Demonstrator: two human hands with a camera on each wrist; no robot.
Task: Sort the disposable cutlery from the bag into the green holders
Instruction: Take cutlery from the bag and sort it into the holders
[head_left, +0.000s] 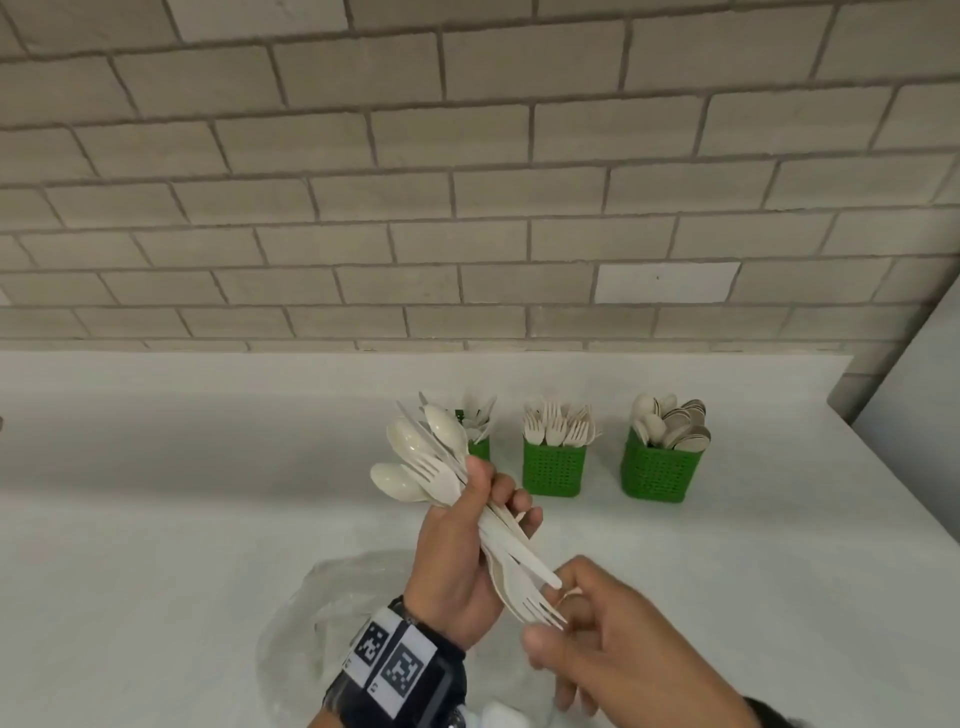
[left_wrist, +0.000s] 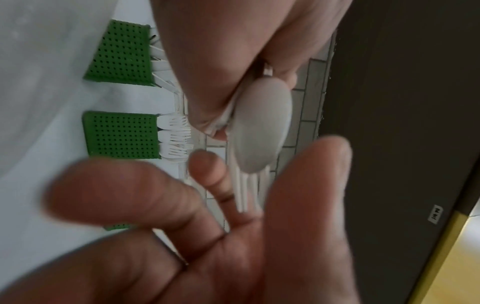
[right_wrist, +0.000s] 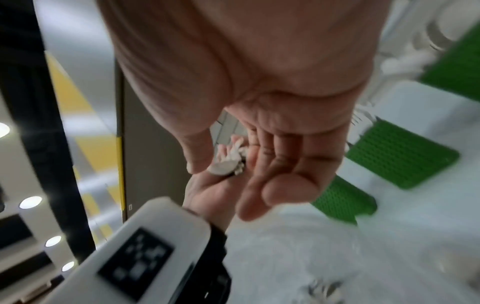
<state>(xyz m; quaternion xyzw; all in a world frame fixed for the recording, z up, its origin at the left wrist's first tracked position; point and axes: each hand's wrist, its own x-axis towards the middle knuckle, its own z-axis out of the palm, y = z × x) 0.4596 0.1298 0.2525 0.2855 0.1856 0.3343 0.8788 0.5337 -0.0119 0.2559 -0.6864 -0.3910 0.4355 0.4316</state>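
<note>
My left hand (head_left: 493, 499) grips a mixed bundle of cream disposable cutlery (head_left: 431, 462) above the counter, spoon bowls fanned up and left. A fork (head_left: 535, 603) sticks out of the bundle's lower end, tines toward my right hand (head_left: 553, 616). That hand's thumb and loosely spread fingers lie around the tines without closing on them. Three green holders stand behind: the left holder (head_left: 479, 448), partly hidden by the bundle, the middle holder (head_left: 551, 470) with forks, and the right holder (head_left: 661, 470) with spoons. The clear bag (head_left: 332, 613) lies under my hands.
A tiled wall (head_left: 467, 208) runs along the back of the white counter (head_left: 156, 519). A grey panel (head_left: 914, 405) closes the counter's right end, close to the spoon holder.
</note>
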